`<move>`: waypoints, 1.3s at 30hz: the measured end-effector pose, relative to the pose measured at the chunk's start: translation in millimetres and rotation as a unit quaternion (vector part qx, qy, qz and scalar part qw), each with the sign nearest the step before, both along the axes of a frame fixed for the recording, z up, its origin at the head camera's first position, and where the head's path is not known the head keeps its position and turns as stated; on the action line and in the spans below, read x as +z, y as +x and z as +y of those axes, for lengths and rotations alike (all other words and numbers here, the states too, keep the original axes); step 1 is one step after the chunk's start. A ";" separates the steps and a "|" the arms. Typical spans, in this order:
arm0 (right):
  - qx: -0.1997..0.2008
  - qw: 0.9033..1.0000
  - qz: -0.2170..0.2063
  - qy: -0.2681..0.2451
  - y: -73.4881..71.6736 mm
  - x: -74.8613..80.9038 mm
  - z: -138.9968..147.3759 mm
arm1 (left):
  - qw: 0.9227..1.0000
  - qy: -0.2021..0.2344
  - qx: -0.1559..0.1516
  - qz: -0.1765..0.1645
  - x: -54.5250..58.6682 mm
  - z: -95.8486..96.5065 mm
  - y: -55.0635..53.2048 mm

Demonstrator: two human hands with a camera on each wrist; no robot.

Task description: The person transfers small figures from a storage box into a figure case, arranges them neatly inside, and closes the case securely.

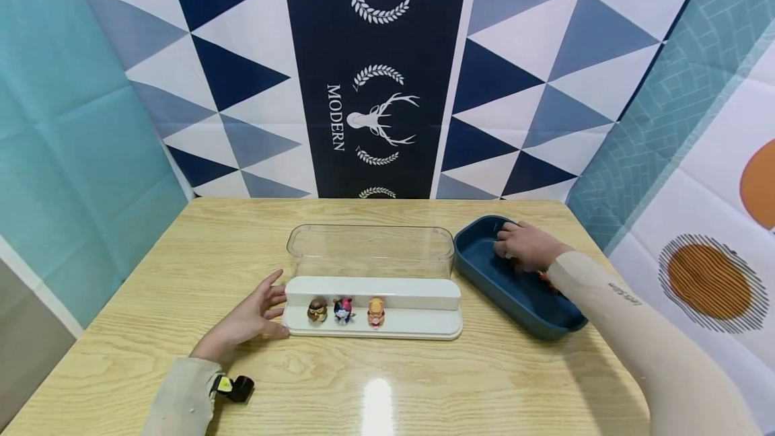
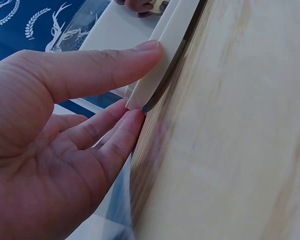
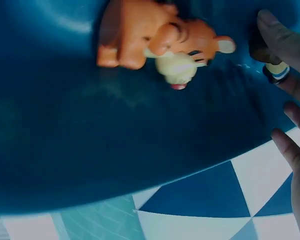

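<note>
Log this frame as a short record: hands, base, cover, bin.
left hand: touching the left end of the white base
right hand: inside the blue bin, at a small brown figurine; grip unclear
white base: bears owl figurine, pink-and-navy figurine, yellowish figurine, left to right
clear cover: behind the white base
blue bin: right of the white base; orange figurine inside

White display base [image 1: 420, 325], on it brown owl figure [image 1: 317, 310], pink-and-navy figure [image 1: 343, 311], orange-yellow figure [image 1: 376, 312], dark blue tray [image 1: 484, 258] right of the base, pale wood-grained table [image 1: 472, 389] beneath, wall cloth [image 1: 527, 73] behind in navy, grey-blue and white triangles, dark panel [image 1: 375, 46] with white deer motifs.
</note>
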State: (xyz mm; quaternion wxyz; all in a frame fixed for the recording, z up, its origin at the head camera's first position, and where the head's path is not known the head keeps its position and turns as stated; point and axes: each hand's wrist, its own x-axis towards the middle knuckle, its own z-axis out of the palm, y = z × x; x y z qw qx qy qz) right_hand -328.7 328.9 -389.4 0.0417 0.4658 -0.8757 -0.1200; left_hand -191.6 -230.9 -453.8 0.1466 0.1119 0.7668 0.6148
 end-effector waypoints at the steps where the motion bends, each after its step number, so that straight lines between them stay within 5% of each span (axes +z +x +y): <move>1: -0.010 1.000 -0.010 -0.015 0.4 1.7 -0.2 | 1.000 0.000 0.000 0.000 0.3 -0.1 0.0; 5: -0.068 0.991 -0.063 -0.100 2.1 10.0 0.6 | 1.000 -0.001 0.000 0.001 1.7 -1.0 -0.2; 8: -0.105 0.973 -0.105 -0.178 3.4 13.6 2.2 | 1.000 -0.001 0.000 0.000 2.3 -1.3 -0.6; 16: -0.165 0.907 -0.187 -0.339 14.1 17.3 2.4 | 1.000 -0.002 -0.005 -0.003 2.5 -0.2 1.3; 23: -0.221 0.851 -0.248 -0.408 21.0 20.3 2.1 | 1.000 -0.002 -0.004 -0.002 1.3 0.1 1.9; 32: -0.237 0.785 -0.322 -0.473 26.1 25.8 -0.8 | 1.000 -0.004 0.001 -0.002 2.1 1.9 1.2; 39: -0.229 0.712 -0.369 -0.551 35.4 27.3 -9.5 | 1.000 -0.006 -0.001 0.003 2.3 2.3 0.9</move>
